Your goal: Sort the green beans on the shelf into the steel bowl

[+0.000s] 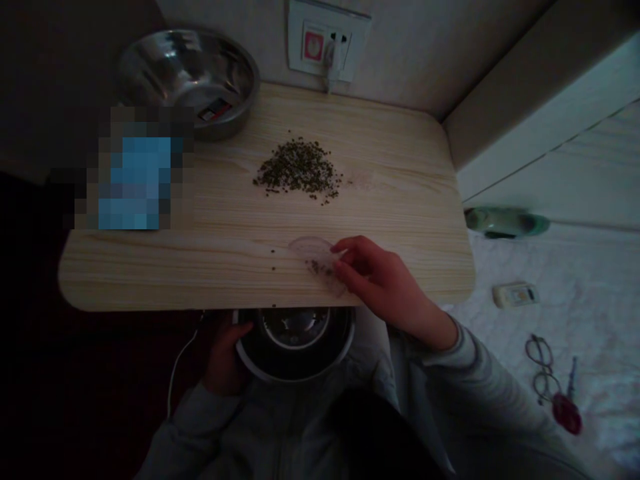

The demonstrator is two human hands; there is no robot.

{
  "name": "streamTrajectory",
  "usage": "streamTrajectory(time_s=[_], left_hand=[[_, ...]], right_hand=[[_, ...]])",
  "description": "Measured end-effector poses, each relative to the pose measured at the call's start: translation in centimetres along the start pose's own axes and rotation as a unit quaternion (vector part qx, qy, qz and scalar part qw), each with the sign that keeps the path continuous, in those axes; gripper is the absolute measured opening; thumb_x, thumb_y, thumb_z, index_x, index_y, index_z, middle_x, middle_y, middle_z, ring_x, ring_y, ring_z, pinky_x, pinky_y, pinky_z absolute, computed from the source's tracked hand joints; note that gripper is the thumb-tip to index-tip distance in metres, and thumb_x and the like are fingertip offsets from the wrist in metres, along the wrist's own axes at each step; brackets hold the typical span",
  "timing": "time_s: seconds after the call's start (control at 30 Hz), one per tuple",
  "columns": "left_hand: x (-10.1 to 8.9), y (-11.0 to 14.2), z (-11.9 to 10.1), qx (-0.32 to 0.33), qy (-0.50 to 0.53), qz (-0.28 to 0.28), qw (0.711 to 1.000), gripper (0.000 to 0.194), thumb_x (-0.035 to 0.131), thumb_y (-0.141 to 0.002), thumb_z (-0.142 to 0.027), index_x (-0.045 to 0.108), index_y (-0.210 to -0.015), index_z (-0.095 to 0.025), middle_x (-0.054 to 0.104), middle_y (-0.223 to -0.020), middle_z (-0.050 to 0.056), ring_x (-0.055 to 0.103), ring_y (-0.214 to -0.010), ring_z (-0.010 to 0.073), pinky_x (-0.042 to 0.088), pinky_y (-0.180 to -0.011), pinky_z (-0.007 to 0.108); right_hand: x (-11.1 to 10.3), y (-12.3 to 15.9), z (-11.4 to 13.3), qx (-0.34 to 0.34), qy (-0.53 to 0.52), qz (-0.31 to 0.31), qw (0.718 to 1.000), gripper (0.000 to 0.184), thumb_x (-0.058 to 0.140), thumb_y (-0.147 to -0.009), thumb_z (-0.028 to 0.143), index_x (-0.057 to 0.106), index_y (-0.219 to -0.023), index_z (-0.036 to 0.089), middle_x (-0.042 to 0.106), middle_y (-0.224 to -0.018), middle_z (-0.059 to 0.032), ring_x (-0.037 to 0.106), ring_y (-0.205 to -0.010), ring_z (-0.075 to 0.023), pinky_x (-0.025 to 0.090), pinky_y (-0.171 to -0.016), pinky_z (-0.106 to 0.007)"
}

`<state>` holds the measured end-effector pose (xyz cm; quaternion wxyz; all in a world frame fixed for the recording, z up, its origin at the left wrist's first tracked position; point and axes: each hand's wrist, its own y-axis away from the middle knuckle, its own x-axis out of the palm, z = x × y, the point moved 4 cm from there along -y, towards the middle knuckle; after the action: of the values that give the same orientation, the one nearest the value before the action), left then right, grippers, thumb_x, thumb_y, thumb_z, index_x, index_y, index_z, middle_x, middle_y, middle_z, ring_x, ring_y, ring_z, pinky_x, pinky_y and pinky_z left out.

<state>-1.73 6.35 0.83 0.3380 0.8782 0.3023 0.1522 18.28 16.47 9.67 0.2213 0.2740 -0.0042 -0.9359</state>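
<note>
Down low, the left hand [225,360] is gripping a dark pot [320,363] by its rim, partly under the near edge of the wood-grain table [400,207]. Above, the right hand [383,273] is pinching a clear plastic piece [311,248] between thumb and fingers; some dark grains [315,267] are showing on it or through it, I cannot tell which. Farther back, a heap of grains [299,168] is lying mid-table. Beyond, a steel bowl [170,73] is standing at the left, and a plug [331,55] is sitting in the wall outlet [362,32].
</note>
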Motion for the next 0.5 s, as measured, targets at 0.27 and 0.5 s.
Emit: streamTrajectory(time_s=[0.27, 0.5], left_hand=[[-0.6, -0.9, 0.8, -0.027, 0.024, 0.012, 0.999, 0.011, 0.065, -0.047, -0.022, 0.065, -0.057, -0.019, 0.067, -0.067, 0.002, 0.062, -0.086, 0.0282, 0.049, -0.076, 0.036], [-1.8, -1.3, 0.2, 0.007, 0.009, 0.002, 1.000, 0.008, 0.067, -0.046, -0.022, 0.059, -0.047, -0.023, 0.063, -0.056, 0.001, 0.063, -0.078, 0.0265, 0.051, -0.070, 0.035]], right_hand=[[0.8, -4.4, 1.3, -0.020, 0.040, -0.004, 0.999, 0.017, 0.047, -0.082, 0.024, 0.050, -0.097, 0.016, 0.057, -0.062, 0.0035, 0.052, -0.055, -0.0093, 0.036, -0.055, -0.022], [1.5, -6.7, 2.6, -0.044, 0.113, 0.003, 0.993, 0.019, 0.044, -0.082, 0.021, 0.052, -0.098, 0.015, 0.060, -0.068, 0.0009, 0.056, -0.062, -0.0120, 0.039, -0.060, -0.024]])
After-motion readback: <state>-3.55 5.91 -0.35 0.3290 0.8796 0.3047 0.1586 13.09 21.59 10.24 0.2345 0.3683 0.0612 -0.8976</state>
